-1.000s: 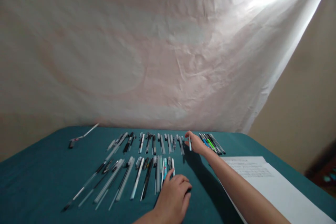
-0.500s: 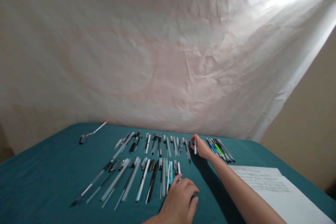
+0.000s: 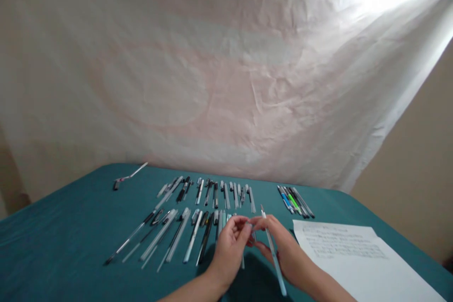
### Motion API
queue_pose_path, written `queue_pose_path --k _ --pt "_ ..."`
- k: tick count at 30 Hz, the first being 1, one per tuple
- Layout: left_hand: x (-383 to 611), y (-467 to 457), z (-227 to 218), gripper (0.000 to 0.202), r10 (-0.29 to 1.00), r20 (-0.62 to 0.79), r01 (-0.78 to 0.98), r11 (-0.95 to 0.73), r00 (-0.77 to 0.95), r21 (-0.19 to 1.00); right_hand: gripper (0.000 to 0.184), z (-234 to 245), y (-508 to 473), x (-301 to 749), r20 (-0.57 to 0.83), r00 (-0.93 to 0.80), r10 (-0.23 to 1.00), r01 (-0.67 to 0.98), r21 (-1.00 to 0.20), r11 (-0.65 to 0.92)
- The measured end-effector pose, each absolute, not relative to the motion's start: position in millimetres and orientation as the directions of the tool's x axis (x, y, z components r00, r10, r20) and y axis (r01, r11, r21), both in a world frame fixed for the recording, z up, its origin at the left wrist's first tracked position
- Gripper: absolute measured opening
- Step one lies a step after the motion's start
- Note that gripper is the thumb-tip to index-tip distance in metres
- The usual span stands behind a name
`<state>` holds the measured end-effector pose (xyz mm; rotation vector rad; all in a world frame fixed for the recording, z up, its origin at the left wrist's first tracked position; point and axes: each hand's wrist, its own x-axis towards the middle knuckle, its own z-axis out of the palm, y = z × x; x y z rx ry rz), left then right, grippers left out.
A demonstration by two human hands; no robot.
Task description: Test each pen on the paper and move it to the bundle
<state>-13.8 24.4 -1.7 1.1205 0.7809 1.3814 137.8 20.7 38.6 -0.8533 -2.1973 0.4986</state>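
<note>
I've got the pen (image 3: 276,264) slanted in my right grip (image 3: 285,245), tip bare, over the tabletop (image 3: 71,226); left grip (image 3: 228,247) looks pinched on some clear bit (image 3: 248,227), mostly hidden. If the right one loosens fiddling with that, the pen could slip out.

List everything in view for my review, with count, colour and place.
Hanging creased fabric sheet: one, pale pinkish-white, behind table
Cloth-covered table: one, teal, below
Bent stick-like item: one, white with dark end, far left
Back-row pens and parts: many, clear/white/black, centre
Front-row pens and parts: many, clear/white/black, nearer
Grouped pens: several, blue/green/black/grey, right
Handwritten paper: at least one, white, right
Slim pen: one, white/pale-blue, right hand
Small piece: one, greyish, between hands
Left hand: one, front centre
Right hand: one, beside it
</note>
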Motion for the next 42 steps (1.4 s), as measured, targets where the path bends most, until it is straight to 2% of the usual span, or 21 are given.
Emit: queue_pose_path --k 6,12,18,20,27,42 --pt "-10.6 25.3 -0.7 0.038 0.981 0.131 -0.414 -0.063 0.140 0.908 0.036 28.8 19.3 131.5 0.561 -0.578 0.592 0.426 -0.412 0.806" --pt "-14.0 29.2 -2.1 0.037 0.993 0.104 -0.383 -0.075 0.055 0.921 0.040 12.5 14.6 140.3 0.649 -0.535 0.542 0.470 -0.305 0.829" --pt "-15.4 30.2 -2.6 0.034 0.999 0.039 -0.458 -0.041 -0.015 0.888 0.033 0.5 9.7 145.1 0.665 -0.661 0.348 0.442 -0.030 0.897" --pt "-14.7 30.9 -3.1 0.034 0.999 0.017 -0.477 -0.031 -0.032 0.878 0.032 0.2 9.7 142.6 0.678 -0.661 0.322 0.452 0.018 0.892" --pt "-13.6 32.0 -3.5 0.036 0.999 -0.018 -0.504 -0.002 -0.035 0.864 0.023 -9.2 15.9 137.8 0.713 -0.597 0.367 0.478 -0.051 0.877" --pt "-11.8 26.9 0.2 0.029 0.998 0.032 -0.476 -0.002 0.055 0.879 0.014 -14.5 20.9 138.7 0.677 -0.601 0.425 0.543 -0.044 0.839"
